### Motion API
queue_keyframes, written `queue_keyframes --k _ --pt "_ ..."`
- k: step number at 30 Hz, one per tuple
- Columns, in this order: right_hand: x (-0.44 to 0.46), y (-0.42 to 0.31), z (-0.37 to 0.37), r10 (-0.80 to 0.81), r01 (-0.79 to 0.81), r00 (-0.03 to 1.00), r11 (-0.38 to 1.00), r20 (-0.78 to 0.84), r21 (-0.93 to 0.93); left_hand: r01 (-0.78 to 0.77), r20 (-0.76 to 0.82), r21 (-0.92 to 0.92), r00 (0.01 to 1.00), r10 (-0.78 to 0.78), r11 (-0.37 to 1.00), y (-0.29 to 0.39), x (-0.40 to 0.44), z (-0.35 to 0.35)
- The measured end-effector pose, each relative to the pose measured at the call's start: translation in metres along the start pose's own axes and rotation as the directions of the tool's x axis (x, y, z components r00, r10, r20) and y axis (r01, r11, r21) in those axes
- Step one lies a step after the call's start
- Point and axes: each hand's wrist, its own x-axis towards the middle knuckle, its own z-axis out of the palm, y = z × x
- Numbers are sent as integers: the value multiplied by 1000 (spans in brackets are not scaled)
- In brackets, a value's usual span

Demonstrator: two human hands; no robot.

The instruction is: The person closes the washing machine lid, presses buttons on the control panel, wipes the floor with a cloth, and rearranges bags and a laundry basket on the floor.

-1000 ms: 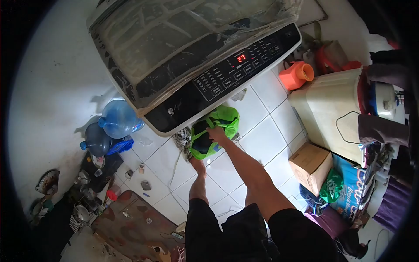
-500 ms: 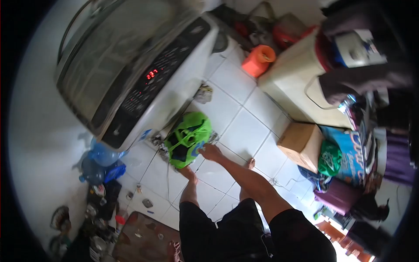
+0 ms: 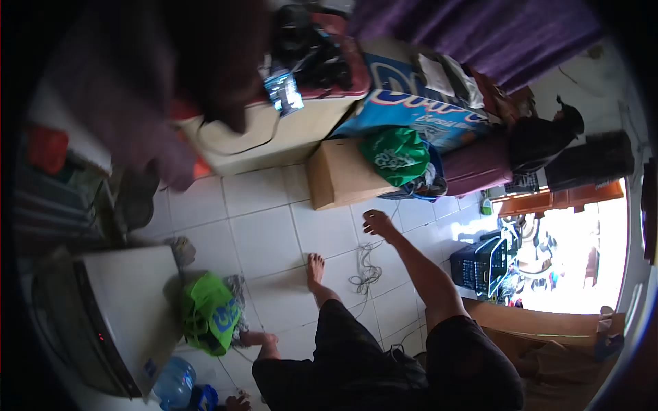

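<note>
My right hand [image 3: 380, 226] reaches out over the white tiled floor, loosely open and holding nothing that I can see. Nearest to it is a cardboard box [image 3: 327, 177], with a green plastic bag [image 3: 396, 156] at its side. A loose tangled cable [image 3: 367, 270] lies on the tiles below the hand. The bright green bag [image 3: 211, 312] stands on the floor by my left foot, against the washing machine [image 3: 133, 294]. At the bottom edge a dark bit that looks like my left hand [image 3: 237, 403] shows partly; its fingers are unclear.
A cream-coloured cabinet [image 3: 240, 133] carries a black plastic bag and a lit screen [image 3: 284, 92]. Another person [image 3: 541, 144] is at the right beside a blue printed banner [image 3: 425, 113]. A dark crate [image 3: 480, 266] stands near the bright doorway. A blue water bottle [image 3: 175, 381] sits lower left.
My right hand has left the green bag and swung away to the right. The view has turned right, toward the box and doorway. The green bag remains beside the washing machine.
</note>
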Motion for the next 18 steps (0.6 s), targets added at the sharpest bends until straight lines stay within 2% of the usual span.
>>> queue_keyframes --k 3,4,5,6,7,8,9,11,12,13,14,15,16,18 --pt "42 4 -99 11 -20 976 999 -216 -40 -123 -3 95 992 124 988 80 -9 32" --pt "76 25 -134 -68 37 958 992 -280 -118 -159 -2 121 987 161 980 106 -17 50" --pt "108 41 -170 -234 120 943 905 -239 -409 -192 6 143 981 193 971 127 -25 70" --pt "160 65 -210 -352 108 906 729 -235 -676 -220 18 159 975 220 962 146 -32 94" --pt "201 84 -238 -456 65 870 479 -186 -875 -242 33 176 970 240 954 161 -39 118" --pt "160 24 -228 -331 -58 843 727 -424 -684 -257 52 194 967 251 947 170 -45 141" --pt "174 20 -247 -349 3 853 747 -388 -664 -265 68 211 964 257 941 177 -51 162" --pt "195 10 -265 -238 -70 872 805 -428 -589 -260 99 236 965 243 936 183 -59 207" --pt "206 10 -264 -116 -72 859 937 -499 -342 -251 104 245 967 232 937 183 -64 224" --pt "217 14 -263 18 -65 845 995 -535 -69 -237 95 259 971 219 936 180 -63 233" --pt "240 43 -264 35 -81 849 995 -528 -64 -272 134 259 960 244 927 173 -60 245" --pt "271 91 -262 -111 152 888 987 -447 57 -307 174 260 947 268 916 165 -55 253" --pt "290 120 -262 -272 367 881 909 -387 197 -420 301 344 897 325 840 153 -46 250" --pt "263 59 -222 -33 158 936 928 -349 336 -362 287 365 920 266 858 150 -50 254"
